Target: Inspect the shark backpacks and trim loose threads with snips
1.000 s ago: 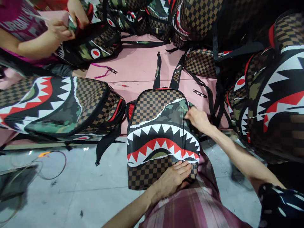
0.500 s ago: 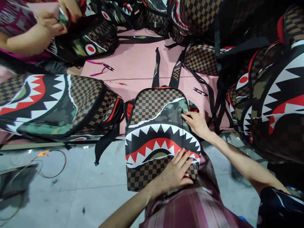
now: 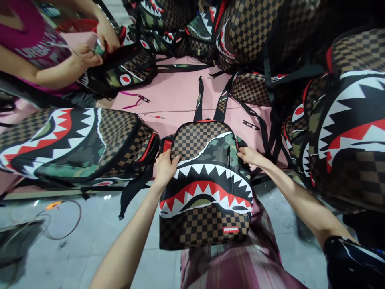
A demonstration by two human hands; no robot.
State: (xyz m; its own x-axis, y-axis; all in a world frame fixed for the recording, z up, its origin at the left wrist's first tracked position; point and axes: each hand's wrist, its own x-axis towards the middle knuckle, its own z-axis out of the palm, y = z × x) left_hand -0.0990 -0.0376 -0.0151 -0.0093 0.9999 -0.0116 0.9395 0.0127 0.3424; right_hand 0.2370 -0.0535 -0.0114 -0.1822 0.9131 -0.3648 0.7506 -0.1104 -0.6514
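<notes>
A checkered backpack (image 3: 192,226) with a printed shark mouth and a camouflage patch lies front up, its bottom end over my lap and its top at the table edge. My left hand (image 3: 166,165) grips its left side near the top, thumb on the front and fingers hidden behind the edge. On the opposite side, my right hand (image 3: 248,155) pinches the edge beside the vertical front zipper (image 3: 229,168). Two black straps (image 3: 221,103) stretch from the top across the pink table. A red label (image 3: 231,229) shows near the lower right corner.
A pink-covered table (image 3: 180,94) holds thread snips (image 3: 251,125), a red pen (image 3: 155,117) and purple-handled snips (image 3: 141,98). Similar backpacks lie left (image 3: 75,140) and right (image 3: 355,120), with more behind. Across the table, a co-worker's hands (image 3: 90,54) work on another bag.
My left hand has moved from the lower front up to the backpack's left side, uncovering the red label. My right hand has left the zipper top for the right edge. The view has shifted.
</notes>
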